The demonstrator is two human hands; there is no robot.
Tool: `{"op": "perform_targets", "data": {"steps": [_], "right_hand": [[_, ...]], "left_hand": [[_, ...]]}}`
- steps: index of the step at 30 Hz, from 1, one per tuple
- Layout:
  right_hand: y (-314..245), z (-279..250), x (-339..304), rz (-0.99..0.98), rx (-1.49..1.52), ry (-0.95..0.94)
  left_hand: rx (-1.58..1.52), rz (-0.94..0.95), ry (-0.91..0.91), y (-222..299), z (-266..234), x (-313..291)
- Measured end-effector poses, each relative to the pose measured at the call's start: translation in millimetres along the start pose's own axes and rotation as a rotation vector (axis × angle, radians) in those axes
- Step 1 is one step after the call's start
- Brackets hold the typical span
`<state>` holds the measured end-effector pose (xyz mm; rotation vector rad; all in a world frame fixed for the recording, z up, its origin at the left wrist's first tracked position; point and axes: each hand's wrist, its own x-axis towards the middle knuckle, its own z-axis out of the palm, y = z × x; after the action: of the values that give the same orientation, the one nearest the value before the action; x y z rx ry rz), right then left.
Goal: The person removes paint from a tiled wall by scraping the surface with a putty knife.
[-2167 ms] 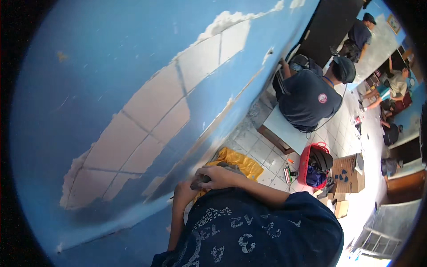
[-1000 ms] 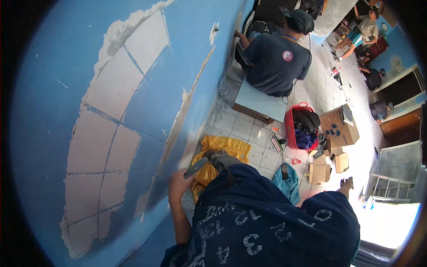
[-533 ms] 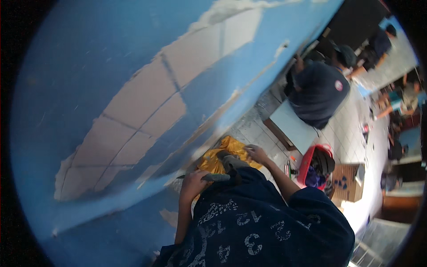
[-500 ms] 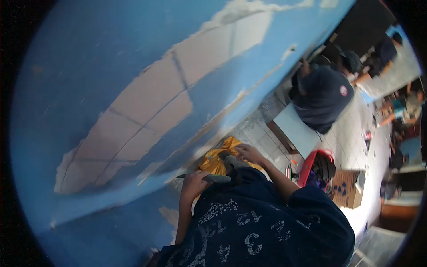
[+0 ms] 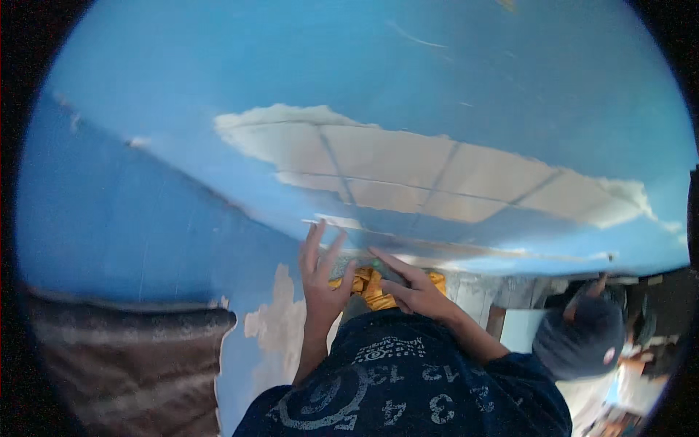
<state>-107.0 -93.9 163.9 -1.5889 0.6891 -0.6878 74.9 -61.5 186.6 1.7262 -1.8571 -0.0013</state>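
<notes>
In front of my chest my left hand (image 5: 324, 273) is raised with fingers spread, and nothing shows in it. My right hand (image 5: 419, 290) faces it with index finger and thumb stretched apart, also open. A small greyish-green patch lies between the hands, too blurred to name. Below them a crumpled yellow cloth or sheet (image 5: 375, 293) lies on the floor at the foot of the wall. Just beyond my fingertips rises a blue wall (image 5: 408, 65) with a long bare patch (image 5: 408, 171), pale and crossed by dark lines.
To the left, another blue wall (image 5: 138, 233) meets this one at a corner, with peeled paint (image 5: 273, 328) low down. A dark brown curtain-like cloth (image 5: 131, 364) hangs there. At the right a person in a dark shirt (image 5: 582, 335) is beside a pale board (image 5: 520, 328).
My view has swung, bringing the left wall and brown cloth into sight. The flat grey-green piece at my left hand no longer shows there. Both hands have lifted and spread their fingers.
</notes>
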Motion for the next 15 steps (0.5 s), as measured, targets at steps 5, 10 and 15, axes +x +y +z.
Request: {"op": "perform_targets", "data": {"steps": [5,10,15], "right_hand": [[-28,6,-8,0.264,0.395,0.101],[-29,18,-19,0.326,0.456,0.24],[-23,29,-5,0.313,0.4,0.36]], "left_hand": [[-0.828,-0.263,0.202,15,20,4],[-0.825,-0.283,0.204,36,38,12],[-0.803,-0.306,0.129,33,36,17]]}}
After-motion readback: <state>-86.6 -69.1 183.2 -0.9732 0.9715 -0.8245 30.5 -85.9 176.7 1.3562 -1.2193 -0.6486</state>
